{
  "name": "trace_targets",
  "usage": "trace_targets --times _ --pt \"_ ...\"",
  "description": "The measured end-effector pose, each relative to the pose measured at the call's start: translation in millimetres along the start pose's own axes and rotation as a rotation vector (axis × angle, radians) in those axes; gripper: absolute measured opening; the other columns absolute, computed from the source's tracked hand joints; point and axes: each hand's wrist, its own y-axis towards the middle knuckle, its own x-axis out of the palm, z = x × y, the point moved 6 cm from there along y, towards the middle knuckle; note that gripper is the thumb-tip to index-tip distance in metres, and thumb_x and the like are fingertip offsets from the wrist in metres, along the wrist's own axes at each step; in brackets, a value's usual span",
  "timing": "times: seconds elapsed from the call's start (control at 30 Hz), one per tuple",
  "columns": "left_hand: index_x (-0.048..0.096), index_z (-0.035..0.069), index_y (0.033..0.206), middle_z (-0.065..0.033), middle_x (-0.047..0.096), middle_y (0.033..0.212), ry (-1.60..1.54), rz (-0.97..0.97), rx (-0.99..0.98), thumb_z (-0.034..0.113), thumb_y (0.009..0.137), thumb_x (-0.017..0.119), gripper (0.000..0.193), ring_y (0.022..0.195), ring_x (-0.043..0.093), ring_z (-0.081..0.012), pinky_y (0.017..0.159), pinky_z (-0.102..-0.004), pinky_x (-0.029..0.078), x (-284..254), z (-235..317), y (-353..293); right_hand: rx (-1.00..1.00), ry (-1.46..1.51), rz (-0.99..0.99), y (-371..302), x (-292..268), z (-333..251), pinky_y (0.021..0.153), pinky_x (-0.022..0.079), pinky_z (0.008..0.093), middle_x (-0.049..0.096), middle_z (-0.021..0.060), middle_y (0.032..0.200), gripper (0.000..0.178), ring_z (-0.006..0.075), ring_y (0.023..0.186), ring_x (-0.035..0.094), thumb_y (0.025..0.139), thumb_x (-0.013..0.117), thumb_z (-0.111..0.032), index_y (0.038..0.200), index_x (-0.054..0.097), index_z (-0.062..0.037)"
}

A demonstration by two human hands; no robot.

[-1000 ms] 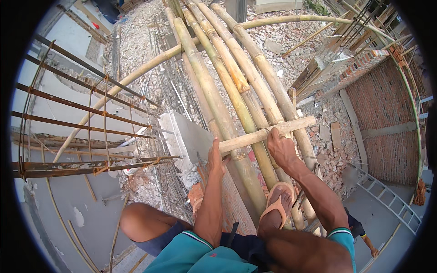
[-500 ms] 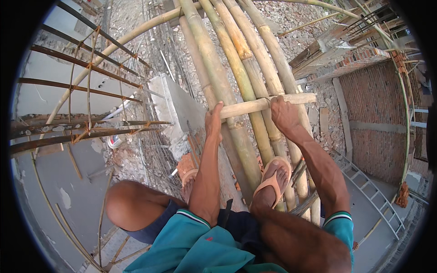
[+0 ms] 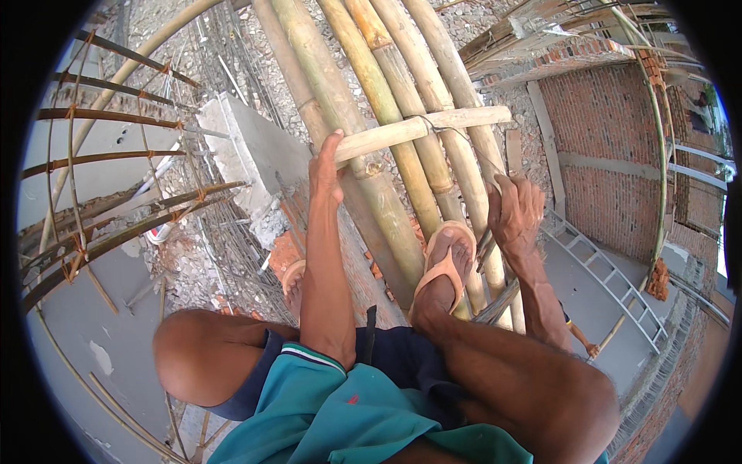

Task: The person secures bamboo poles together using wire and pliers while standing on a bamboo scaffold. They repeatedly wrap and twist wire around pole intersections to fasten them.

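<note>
A pale wooden crosspiece (image 3: 464,117) lies across a row of long bamboo poles (image 3: 410,174). My left hand (image 3: 326,168) is closed round its left end, thumb up along the wood. A thin dark tie wire (image 3: 465,138) loops over the crosspiece at the middle and runs down to the right. My right hand (image 3: 516,210) is closed on the loose end of that wire, to the right of the poles and apart from the crosspiece. My sandalled right foot (image 3: 448,267) stands on the poles; the left foot (image 3: 294,284) is partly hidden behind my left forearm.
On the left, rusty rebar (image 3: 116,158) tied in a grid juts toward me beside a broken concrete block (image 3: 247,147). Rubble lies far below the poles. At the right are a brick wall (image 3: 599,139), an aluminium ladder (image 3: 607,274) and another person's hand (image 3: 592,349) low down.
My right hand has left the crosspiece and drawn the wire down and to the right. The left hand keeps its hold. The whole view has shifted, and another person's hand now shows below.
</note>
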Motion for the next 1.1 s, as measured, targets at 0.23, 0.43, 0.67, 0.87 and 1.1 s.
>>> trace_targets --times 0.23,0.43,0.67,0.87,1.1 --pt "0.069 -0.008 0.117 -0.016 0.067 0.113 -0.027 0.088 0.089 0.039 0.081 0.08 0.061 0.104 0.061 -0.0236 0.096 -0.0382 0.044 1 3 1 0.688 0.178 -0.369 -154 76 24 0.09 0.05 0.0533 0.055 0.0293 0.116 0.065 0.0496 0.106 0.059 0.094 0.073 -0.037 0.135 0.046 0.0055" --pt "0.068 -0.009 0.118 -0.0166 0.067 0.112 0.09 0.113 0.169 0.039 0.083 0.079 0.06 0.107 0.06 -0.0239 0.101 -0.0376 0.042 -2 10 1 0.788 0.206 -0.178 -173 85 34 0.1 0.045 0.0488 0.053 0.0303 0.121 0.064 0.0441 0.116 0.054 0.083 0.076 -0.017 0.133 0.045 0.0085" --pt "0.061 -0.009 0.132 -0.0215 0.062 0.13 0.02 0.001 -0.02 0.051 0.09 0.072 0.074 0.118 0.058 -0.0287 0.108 -0.0419 0.039 5 11 7 1.259 0.844 -0.514 -176 36 44 0.069 0.051 0.0394 0.06 0.0084 0.079 0.038 0.0194 0.066 0.058 0.098 0.061 -0.023 0.125 0.055 0.0032" --pt "0.055 -0.015 0.137 -0.0291 0.059 0.138 0.324 0.162 0.034 0.062 0.095 0.063 0.088 0.128 0.057 -0.0355 0.107 -0.0444 0.041 13 23 3 0.699 0.524 -0.79 -131 -2 8 0.07 0.054 0.0462 0.066 0.0161 0.074 0.036 0.0306 0.073 0.069 0.101 0.065 -0.03 0.125 0.065 -0.0034" --pt "0.068 -0.017 0.116 -0.0331 0.069 0.118 0.547 0.169 0.093 0.065 0.098 0.053 0.085 0.114 0.065 -0.0412 0.103 -0.0454 0.046 3 32 4 0.38 0.076 -0.626 -29 29 8 0.075 0.056 0.0553 0.063 0.0254 0.115 0.057 0.0506 0.087 0.067 0.094 0.06 -0.008 0.15 0.046 -0.0112"
